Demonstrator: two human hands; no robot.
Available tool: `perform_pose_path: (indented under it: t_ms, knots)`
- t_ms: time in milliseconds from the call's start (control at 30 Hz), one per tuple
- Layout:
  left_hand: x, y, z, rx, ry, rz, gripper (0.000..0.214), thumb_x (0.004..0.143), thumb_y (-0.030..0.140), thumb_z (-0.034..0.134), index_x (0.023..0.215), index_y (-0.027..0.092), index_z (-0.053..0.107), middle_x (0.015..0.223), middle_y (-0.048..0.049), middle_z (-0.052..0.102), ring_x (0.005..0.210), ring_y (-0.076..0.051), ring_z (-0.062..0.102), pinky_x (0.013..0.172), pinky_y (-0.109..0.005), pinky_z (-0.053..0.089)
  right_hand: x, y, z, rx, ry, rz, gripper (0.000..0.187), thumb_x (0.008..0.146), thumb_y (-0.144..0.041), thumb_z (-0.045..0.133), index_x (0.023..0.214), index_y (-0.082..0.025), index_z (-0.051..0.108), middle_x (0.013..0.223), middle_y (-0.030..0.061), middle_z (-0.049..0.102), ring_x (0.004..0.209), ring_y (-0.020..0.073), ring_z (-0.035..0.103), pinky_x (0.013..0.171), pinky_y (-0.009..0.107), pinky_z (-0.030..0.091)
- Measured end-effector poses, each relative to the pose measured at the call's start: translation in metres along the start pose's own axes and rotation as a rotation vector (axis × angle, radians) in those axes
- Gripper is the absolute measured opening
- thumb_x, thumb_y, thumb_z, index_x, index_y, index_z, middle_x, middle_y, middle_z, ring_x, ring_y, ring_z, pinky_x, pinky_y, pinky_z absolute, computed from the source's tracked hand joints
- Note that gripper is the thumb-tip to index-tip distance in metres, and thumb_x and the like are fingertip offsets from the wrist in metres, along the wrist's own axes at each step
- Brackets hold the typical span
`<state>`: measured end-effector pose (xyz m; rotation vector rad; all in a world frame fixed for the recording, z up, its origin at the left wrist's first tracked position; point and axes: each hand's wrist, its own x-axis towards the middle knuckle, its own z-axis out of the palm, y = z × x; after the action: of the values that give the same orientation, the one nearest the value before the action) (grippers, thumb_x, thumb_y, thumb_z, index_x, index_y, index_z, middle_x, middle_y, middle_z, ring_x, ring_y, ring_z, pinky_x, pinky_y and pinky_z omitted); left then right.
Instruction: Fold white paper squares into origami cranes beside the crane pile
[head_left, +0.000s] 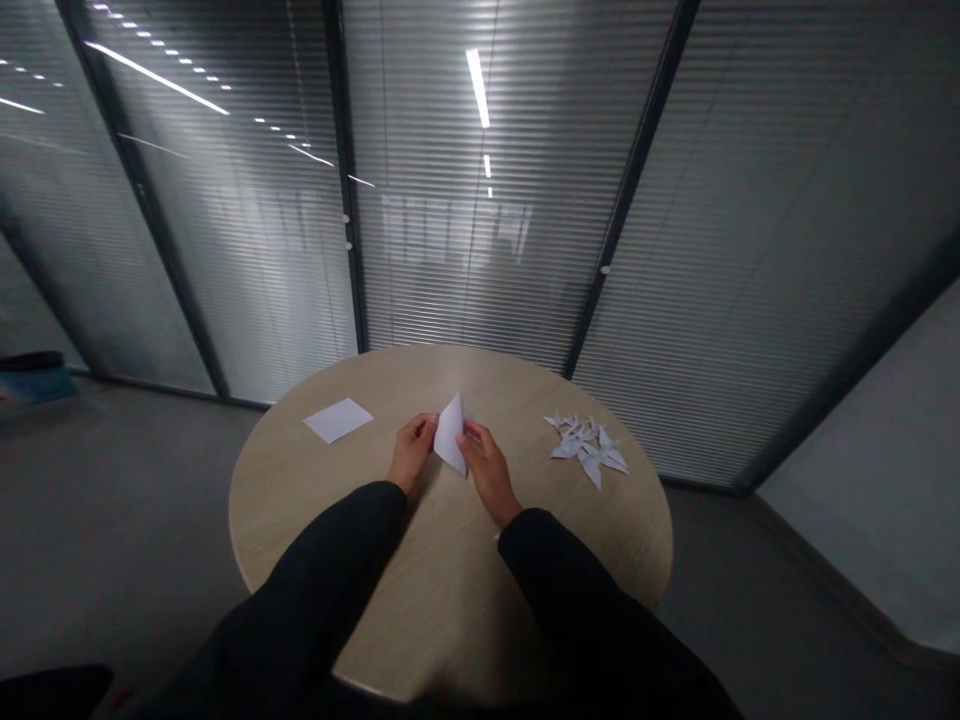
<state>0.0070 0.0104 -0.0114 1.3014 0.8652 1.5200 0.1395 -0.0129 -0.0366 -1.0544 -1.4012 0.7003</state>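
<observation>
A white sheet of paper (450,436), folded into a triangle, is held up over the middle of the round table. My left hand (414,446) grips its left corner between thumb and fingers. On the other side my right hand (485,458) pinches the long right edge, along which the fold or the paper's edges run; I cannot tell which. Several folded white paper cranes (589,445) lie in a loose pile to the right of my hands. To the left, a flat white sheet or stack of paper (338,420) rests on the table.
The round wooden table (360,560) stands close to a glass partition (480,250) with blinds and dark frames. A blue object with a dark top (36,378) is on the floor at the far left. A white wall (870,500) is at the right.
</observation>
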Motion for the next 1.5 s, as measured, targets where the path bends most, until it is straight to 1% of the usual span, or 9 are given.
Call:
perform_pose_path:
  t_ms: [67,267,600,767,933,1033,1167,1300,1500]
  knots:
    - [0.000,0.000,0.000,0.002,-0.004,0.005,0.042,0.072,0.055,0.063,0.077,0.014,0.063,0.061,0.0028,0.051,0.054,-0.009,0.039,0.050,-0.022,0.029,0.000,-0.002,0.001,0.135,-0.016,0.043,0.044,0.082,-0.045,0.058,0.118,-0.019,0.056,0.124,0.0124,0.061,0.114,0.0246,0.057,0.098,0.040,0.044]
    - [-0.003,-0.001,0.000,-0.038,-0.071,-0.039,0.046,0.069,0.058,0.065,0.078,0.014,0.062,0.062,0.0031,0.051,0.054,-0.009,0.041,0.051,-0.022,0.030,-0.001,-0.010,0.000,0.316,-0.021,0.138,0.041,0.074,-0.043,0.066,0.107,-0.019,0.061,0.113,0.0107,0.067,0.104,0.0246,0.062,0.090,0.038,0.047]
    - [-0.005,0.007,-0.001,0.161,-0.058,0.090,0.035,0.076,0.050,0.060,0.074,0.015,0.064,0.064,-0.0003,0.059,0.060,-0.013,0.050,0.057,-0.024,0.038,-0.002,-0.014,-0.001,0.363,0.005,0.221,0.033,0.070,-0.039,0.069,0.094,-0.018,0.064,0.095,0.0072,0.072,0.089,0.0220,0.065,0.077,0.033,0.048]
    - [-0.004,0.003,-0.004,0.267,-0.015,0.156,0.030,0.079,0.043,0.059,0.083,0.015,0.071,0.090,-0.0094,0.068,0.088,-0.021,0.061,0.070,-0.028,0.045,-0.001,-0.014,-0.003,0.332,0.035,0.210,0.029,0.069,-0.039,0.069,0.090,-0.019,0.065,0.089,0.0050,0.072,0.084,0.0214,0.065,0.073,0.031,0.047]
    - [-0.002,-0.003,-0.007,0.209,-0.006,0.134,0.038,0.078,0.037,0.064,0.111,0.019,0.065,0.115,-0.0131,0.063,0.107,-0.023,0.057,0.083,-0.033,0.046,-0.001,-0.015,-0.008,0.353,0.060,0.198,0.027,0.069,-0.039,0.069,0.088,-0.019,0.066,0.088,0.0042,0.073,0.083,0.0208,0.065,0.072,0.030,0.046]
    - [-0.001,-0.007,-0.006,0.137,-0.053,0.043,0.051,0.069,0.031,0.073,0.117,0.018,0.061,0.111,-0.0131,0.064,0.106,-0.023,0.058,0.086,-0.035,0.045,0.000,-0.015,-0.010,0.387,0.081,0.205,0.029,0.068,-0.040,0.070,0.089,-0.019,0.066,0.089,0.0045,0.072,0.081,0.0203,0.064,0.070,0.029,0.046]
    - [-0.001,-0.009,-0.005,0.079,-0.108,-0.014,0.059,0.061,0.028,0.078,0.115,0.016,0.059,0.093,-0.0074,0.066,0.088,-0.019,0.062,0.079,-0.032,0.047,0.000,-0.017,-0.011,0.381,0.105,0.213,0.031,0.067,-0.043,0.070,0.088,-0.020,0.066,0.087,0.0040,0.072,0.078,0.0197,0.063,0.066,0.028,0.044]
    - [-0.002,-0.005,-0.006,0.026,-0.107,-0.048,0.053,0.058,0.032,0.079,0.106,0.013,0.063,0.078,-0.0032,0.065,0.072,-0.015,0.060,0.070,-0.029,0.047,0.000,-0.018,-0.011,0.375,0.117,0.220,0.030,0.067,-0.042,0.070,0.086,-0.020,0.065,0.084,0.0033,0.071,0.077,0.0193,0.062,0.065,0.028,0.043]
    - [-0.003,0.001,-0.005,-0.005,-0.103,-0.092,0.044,0.053,0.039,0.081,0.086,0.013,0.068,0.073,-0.0046,0.067,0.065,-0.015,0.060,0.066,-0.029,0.047,0.000,-0.019,-0.011,0.386,0.115,0.243,0.032,0.065,-0.044,0.070,0.084,-0.019,0.065,0.085,0.0041,0.071,0.077,0.0191,0.061,0.065,0.028,0.044]
